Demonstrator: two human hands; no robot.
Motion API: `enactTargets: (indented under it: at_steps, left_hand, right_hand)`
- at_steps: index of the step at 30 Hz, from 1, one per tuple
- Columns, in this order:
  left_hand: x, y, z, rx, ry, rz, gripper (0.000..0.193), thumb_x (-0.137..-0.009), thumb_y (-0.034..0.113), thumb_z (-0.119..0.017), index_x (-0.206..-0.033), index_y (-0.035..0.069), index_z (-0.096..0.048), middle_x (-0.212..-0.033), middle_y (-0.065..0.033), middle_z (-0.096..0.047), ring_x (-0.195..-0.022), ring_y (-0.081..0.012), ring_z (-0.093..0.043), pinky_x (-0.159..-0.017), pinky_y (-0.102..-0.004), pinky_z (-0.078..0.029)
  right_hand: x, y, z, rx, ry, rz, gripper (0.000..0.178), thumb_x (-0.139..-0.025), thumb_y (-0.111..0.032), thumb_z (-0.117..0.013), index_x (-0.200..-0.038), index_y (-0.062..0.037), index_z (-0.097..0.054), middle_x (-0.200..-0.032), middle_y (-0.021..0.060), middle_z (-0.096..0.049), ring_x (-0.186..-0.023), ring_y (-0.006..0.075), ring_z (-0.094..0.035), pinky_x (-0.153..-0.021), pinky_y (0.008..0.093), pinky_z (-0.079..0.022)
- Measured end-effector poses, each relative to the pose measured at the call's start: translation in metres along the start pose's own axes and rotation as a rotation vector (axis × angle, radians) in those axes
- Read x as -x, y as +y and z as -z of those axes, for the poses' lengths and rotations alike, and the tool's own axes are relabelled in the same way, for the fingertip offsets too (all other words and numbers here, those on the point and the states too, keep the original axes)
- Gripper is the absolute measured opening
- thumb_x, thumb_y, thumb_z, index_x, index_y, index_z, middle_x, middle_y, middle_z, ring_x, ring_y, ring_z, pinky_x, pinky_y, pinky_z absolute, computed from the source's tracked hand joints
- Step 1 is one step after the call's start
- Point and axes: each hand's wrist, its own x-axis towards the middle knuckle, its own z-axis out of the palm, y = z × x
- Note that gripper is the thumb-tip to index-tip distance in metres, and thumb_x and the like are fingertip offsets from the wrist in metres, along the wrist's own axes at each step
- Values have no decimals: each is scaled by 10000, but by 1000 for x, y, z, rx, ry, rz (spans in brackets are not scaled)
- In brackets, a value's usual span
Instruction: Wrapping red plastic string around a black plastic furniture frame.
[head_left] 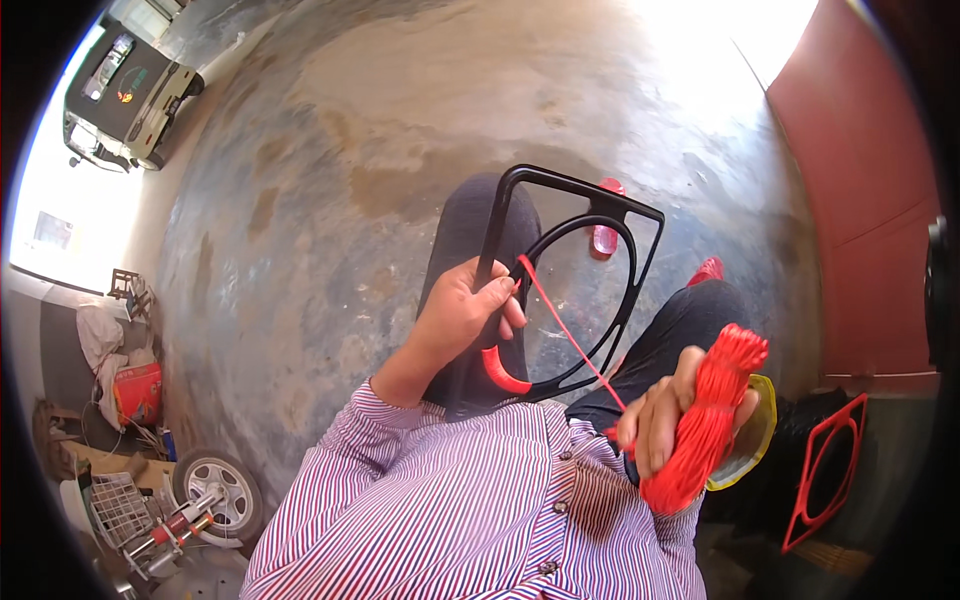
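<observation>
My left hand (470,305) is closed around the side bar of a black frame (585,185), a rounded four-sided outline with a ring inside it. Red cord (565,325) passes over the bar at my left fingertips and stretches taut down to the right. Along the lower left of the ring, a short stretch is tightly wrapped in red cord (505,372). My right hand (665,415) grips a thick bundle of red cord (710,410), tied round its middle. The frame is held tilted above my lap, between my knees.
Behind the bundle shows a yellow-rimmed round thing (758,445). A red frame (822,470) of like shape stands at the right, near a red wall (860,200). At the left are a wheel (218,490), a wire basket (118,505) and a red bag (138,393). A vehicle (130,90) stands far left.
</observation>
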Motion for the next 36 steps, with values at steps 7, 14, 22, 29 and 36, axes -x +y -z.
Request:
enactTargets:
  at_steps: [7, 14, 22, 29, 36]
  left_hand:
    - [3, 3, 13, 17, 34, 21, 175, -1014, 159, -520, -1046, -5, -571, -761, -148, -689, -579, -162, -632, -557, -260, -511]
    - [4, -3, 19, 44, 36, -29, 191, -1021, 193, -536, -1018, 5, -569, -742, -135, -679, -577, -159, -629, -546, -260, -510]
    - [8, 3, 3, -2, -23, -35, 228, -1009, 222, -581, -942, 4, -594, -684, -103, -648, -555, -147, -608, -535, -266, -507]
    - [11, 6, -8, -26, 9, -1, 176, -1001, 161, -577, -958, -9, -600, -687, -89, -650, -569, -141, -612, -549, -263, -512]
    - [14, 20, -26, -429, -10, -252, 137, -943, 107, -637, -1010, -10, -661, -945, -88, -699, -858, -172, -657, -786, -303, -501]
  right_hand:
    - [19, 2, -3, 219, 239, -148, 610, -947, -691, -403, -945, -82, -408, -506, 48, -483, -375, 168, -415, -446, 301, -346]
    - [27, 15, 31, -61, 527, -128, 420, -990, -333, -580, -1262, -27, -486, -982, 60, -590, -745, 163, -602, -626, 310, -502]
    - [-16, 37, 68, 1073, 613, -156, 219, -935, -203, -694, -993, -14, -597, -797, 1, -641, -715, 48, -565, -646, 252, -479]
    - [-26, 49, 73, 1432, 551, -188, 326, -873, -264, -742, -939, 15, -586, -749, 119, -675, -666, 143, -639, -638, 319, -514]
    - [-53, 46, 83, 1357, 586, -306, 441, -847, -373, -729, -978, 38, -639, -814, 146, -691, -735, 182, -673, -689, 317, -526]
